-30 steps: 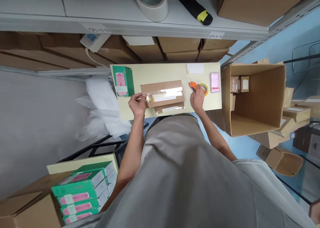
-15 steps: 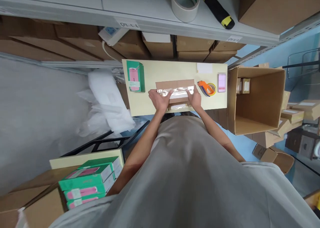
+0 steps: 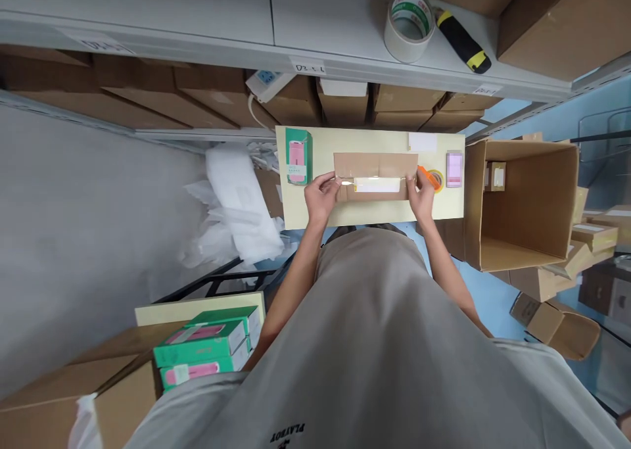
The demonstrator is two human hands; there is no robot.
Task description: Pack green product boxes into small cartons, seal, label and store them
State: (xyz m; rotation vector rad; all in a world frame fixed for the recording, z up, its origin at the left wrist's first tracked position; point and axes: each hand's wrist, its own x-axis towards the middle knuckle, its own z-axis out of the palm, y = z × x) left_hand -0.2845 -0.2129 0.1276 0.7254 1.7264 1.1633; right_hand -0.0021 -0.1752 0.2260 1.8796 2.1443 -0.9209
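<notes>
A brown cardboard box (image 3: 377, 165) with a white label (image 3: 377, 185) and shiny clear tape lies on the pale table (image 3: 303, 215) in front of me. My left hand (image 3: 321, 198) is closed at its left end, thumb and fingertips pinched at the taped edge. At the opposite end my right hand (image 3: 421, 198) is closed in the same way. Partly behind the right fingers is an orange tape dispenser (image 3: 430, 178). Left of the box stands a green box with a pink picture (image 3: 298, 156).
A phone (image 3: 454, 169) and white paper (image 3: 422, 141) lie on the table's right. A large open carton (image 3: 522, 150) stands beside it. Above, a shelf holds a tape roll (image 3: 408, 31) and a cutter (image 3: 463, 43). Bubble wrap (image 3: 244, 206) and stacked green boxes (image 3: 202, 344) are at left.
Both hands have shifted from pressing thumbs on the box's top to its two ends, farther apart. The box's white label now shows plainly. The whole view has swung left.
</notes>
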